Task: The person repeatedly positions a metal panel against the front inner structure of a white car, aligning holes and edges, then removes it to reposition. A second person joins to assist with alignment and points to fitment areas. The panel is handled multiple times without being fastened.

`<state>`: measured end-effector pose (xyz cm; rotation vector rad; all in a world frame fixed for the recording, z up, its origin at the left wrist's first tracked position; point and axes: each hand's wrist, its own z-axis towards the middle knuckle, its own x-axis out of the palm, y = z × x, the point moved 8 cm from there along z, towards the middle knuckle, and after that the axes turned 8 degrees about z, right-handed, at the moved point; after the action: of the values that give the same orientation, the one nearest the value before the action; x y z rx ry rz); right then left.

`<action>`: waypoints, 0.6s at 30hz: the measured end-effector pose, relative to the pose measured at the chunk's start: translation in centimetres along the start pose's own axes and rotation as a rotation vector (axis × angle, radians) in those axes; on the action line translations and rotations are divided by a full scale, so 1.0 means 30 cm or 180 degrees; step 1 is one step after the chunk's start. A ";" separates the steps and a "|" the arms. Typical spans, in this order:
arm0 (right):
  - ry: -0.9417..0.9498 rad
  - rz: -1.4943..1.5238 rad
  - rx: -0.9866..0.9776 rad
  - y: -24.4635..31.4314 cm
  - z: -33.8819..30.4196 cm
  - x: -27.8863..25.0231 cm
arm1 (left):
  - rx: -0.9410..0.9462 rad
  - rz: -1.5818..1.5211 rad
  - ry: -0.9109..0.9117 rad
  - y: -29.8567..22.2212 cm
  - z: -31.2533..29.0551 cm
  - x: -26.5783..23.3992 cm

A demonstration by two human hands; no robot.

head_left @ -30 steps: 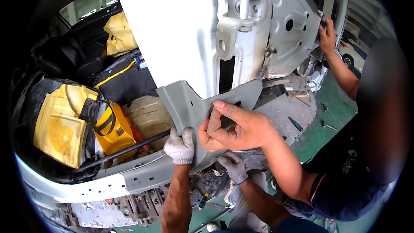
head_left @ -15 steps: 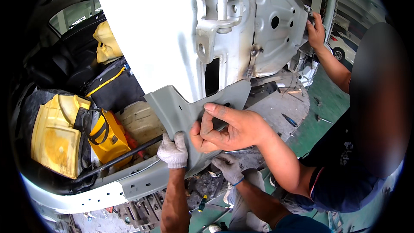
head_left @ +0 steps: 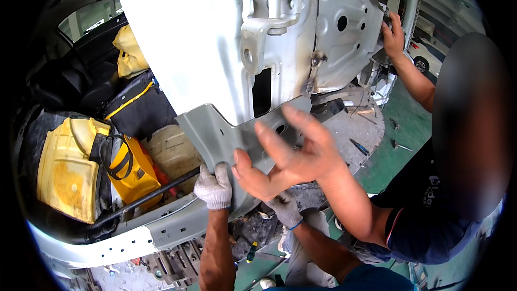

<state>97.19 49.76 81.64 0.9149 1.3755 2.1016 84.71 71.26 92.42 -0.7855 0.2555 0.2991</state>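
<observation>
Possibly, grey panel [head_left: 218,143], against white panel's [head_left: 177,48] lower edge, could slip if left hand [head_left: 214,187], pinching its left edge, loosens; co-worker's hand [head_left: 301,166], fingers spread, could get nicked. Right hand [head_left: 284,208] part-hidden, grip unclear. Two panels, two gloved hands, two yellow pads [head_left: 70,178], one yellow bag [head_left: 139,175].

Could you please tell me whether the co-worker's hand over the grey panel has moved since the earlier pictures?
Yes: against the hole in the grey panel, the co-worker's hand has opened upward, its fingers spread, one reaching above it.
</observation>
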 end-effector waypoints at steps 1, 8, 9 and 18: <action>-0.0031 0.0163 0.0239 -0.023 0.000 -0.002 | 0.0100 0.0196 -0.0070 -0.009 0.000 -0.005; -0.0025 -0.0116 0.0491 -0.025 0.003 -0.004 | 0.0161 0.0766 -0.0020 -0.055 -0.004 -0.042; -0.0018 -0.0244 0.0408 -0.010 0.004 -0.004 | 0.0129 0.0732 0.0031 -0.059 -0.001 -0.043; 0.0112 -0.0205 0.0445 0.000 0.013 0.004 | 0.0068 0.0606 0.0154 -0.068 0.009 -0.043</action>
<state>97.41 50.09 81.77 0.8791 1.5653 2.0034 84.26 69.88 94.36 -0.7492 0.3796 0.4562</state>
